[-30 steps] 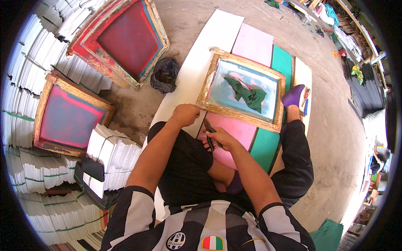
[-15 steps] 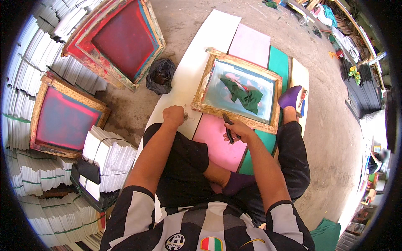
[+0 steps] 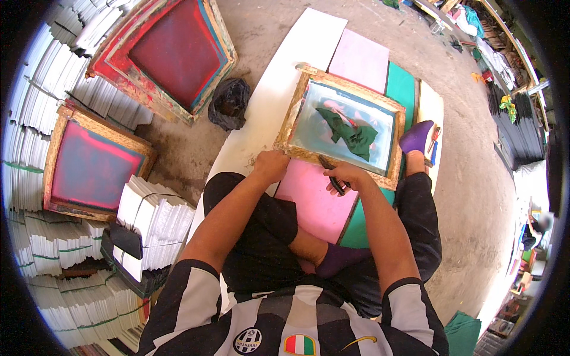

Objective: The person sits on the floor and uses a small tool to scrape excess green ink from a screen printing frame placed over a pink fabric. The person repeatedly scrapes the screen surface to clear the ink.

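A wooden silk-screen frame (image 3: 306,155) lies in front of me, with a crumpled dark green cloth (image 3: 350,134) on its pale mesh. My left hand (image 3: 272,166) is closed at the frame's near left corner; what it pinches, if anything, is hidden by the fingers. Just below the frame's near rail, my right hand (image 3: 349,176) grips a slim black-handled tool (image 3: 332,172), whose tip points up toward the rail. Its exact kind cannot be made out. My foot in a purple sock (image 3: 417,136) rests beside the frame's right side.
White, pink and green sheets (image 3: 314,202) lie under the frame. Red-stained screen frames (image 3: 175,59) and another screen (image 3: 98,163) lean at left, near a black plastic bag (image 3: 228,104) and tied paper stacks (image 3: 154,222). Small hand tools (image 3: 435,145) lie beyond my foot.
My left hand has moved right and reached the frame's near left corner. My right hand, with the black-handled tool, has shifted slightly right.
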### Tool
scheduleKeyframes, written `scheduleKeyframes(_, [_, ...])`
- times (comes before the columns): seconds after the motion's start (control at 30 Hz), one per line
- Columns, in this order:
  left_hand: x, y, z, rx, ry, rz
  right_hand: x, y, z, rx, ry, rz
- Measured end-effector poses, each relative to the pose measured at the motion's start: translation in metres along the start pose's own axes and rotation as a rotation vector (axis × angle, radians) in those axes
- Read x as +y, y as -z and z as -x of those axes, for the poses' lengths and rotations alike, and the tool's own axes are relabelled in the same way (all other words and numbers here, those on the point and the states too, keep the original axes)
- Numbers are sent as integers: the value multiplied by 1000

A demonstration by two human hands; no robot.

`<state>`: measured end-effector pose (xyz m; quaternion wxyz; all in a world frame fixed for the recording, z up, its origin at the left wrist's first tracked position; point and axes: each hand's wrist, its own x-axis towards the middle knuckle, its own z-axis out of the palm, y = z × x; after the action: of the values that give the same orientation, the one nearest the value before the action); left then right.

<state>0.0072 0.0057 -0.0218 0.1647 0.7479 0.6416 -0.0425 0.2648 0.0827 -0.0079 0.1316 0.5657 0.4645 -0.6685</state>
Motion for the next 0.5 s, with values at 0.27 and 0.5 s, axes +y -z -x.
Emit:
scheduleKeyframes(0.27, [-2, 2, -3, -23, 4, 36, 12, -45, -3, 340, 171, -24])
scheduleKeyframes(0.5, [-1, -3, -8, -45, 48, 67, 17, -53, -6, 472, 222, 92])
